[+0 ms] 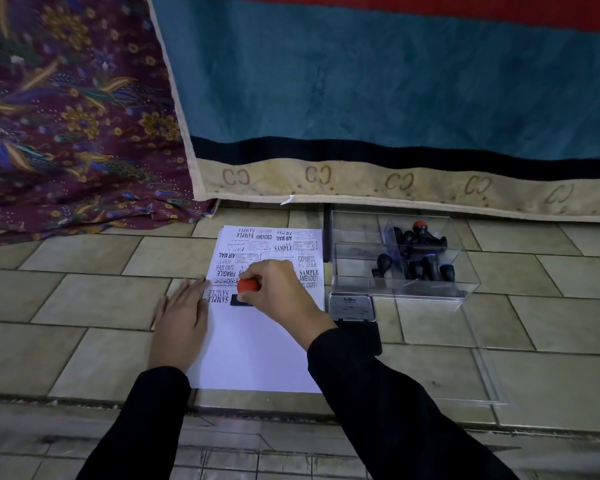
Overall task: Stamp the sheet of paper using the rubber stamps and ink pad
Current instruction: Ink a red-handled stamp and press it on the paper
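**Stamp pressed to the paper at mid-frame**

A white sheet of paper (257, 351) lies on the tiled floor (84, 306) at the centre of the frame. Its upper half is crowded with black imprints such as SAMPLE, AIR MAIL, FRAGILE, AMENDED and EXPRESS. Its lower half is blank.

The right hand (279, 289) is at the middle of the sheet, fingers curled round a rubber stamp (248, 286) with an orange-red knob. The stamp's dark base sits down on the paper, just below the printed rows and just right of a SAMPLE imprint.

The left hand (181, 320) lies flat at the sheet's left edge. Its fingers are straight and together, with the fingertips on the paper and the palm on the floor. Both arms wear black sleeves (378, 410).

Just right of the sheet, the ink pad (352, 308) stands open. Its silver lid is raised, and the black tray is partly hidden behind the right forearm.

Above the ink pad, in the right centre of the frame, a clear plastic box (361, 268) with compartments holds several more black-handled stamps (428, 266); one of them has an orange top. A clear lid (482, 375) lies flat on the tiles at lower right.

Across the top hangs a teal blanket (361, 81) with a beige border. A purple floral cloth (66, 116) fills the upper left.
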The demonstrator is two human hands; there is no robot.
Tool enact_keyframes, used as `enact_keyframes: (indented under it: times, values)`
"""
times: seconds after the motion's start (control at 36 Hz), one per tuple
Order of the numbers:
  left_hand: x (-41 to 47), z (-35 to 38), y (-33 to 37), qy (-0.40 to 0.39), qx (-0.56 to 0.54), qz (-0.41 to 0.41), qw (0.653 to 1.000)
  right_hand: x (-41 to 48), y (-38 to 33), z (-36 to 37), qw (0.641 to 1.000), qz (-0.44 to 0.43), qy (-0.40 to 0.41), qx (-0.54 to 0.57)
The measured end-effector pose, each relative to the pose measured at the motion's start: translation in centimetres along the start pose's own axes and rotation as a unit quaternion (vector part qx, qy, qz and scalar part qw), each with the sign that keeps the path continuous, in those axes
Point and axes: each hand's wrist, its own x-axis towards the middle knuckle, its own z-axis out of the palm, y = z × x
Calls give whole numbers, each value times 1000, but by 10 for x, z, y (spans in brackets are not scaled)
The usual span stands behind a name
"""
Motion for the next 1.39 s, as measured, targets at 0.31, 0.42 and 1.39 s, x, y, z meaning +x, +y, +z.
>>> enact_keyframes:
  times: [0.31, 0.42, 1.39]
  values:
    - [0, 0, 0, 1, -1, 0, 1000, -2, 1, 2, 1000, 9, 4, 13]
    - [0, 0, 0, 2, 0, 2, 1000, 1, 1, 0, 1000, 12, 4, 16]
    - [-2, -7, 5, 18, -48, -10, 999, 54, 111, -132, 970, 114, 187, -104]
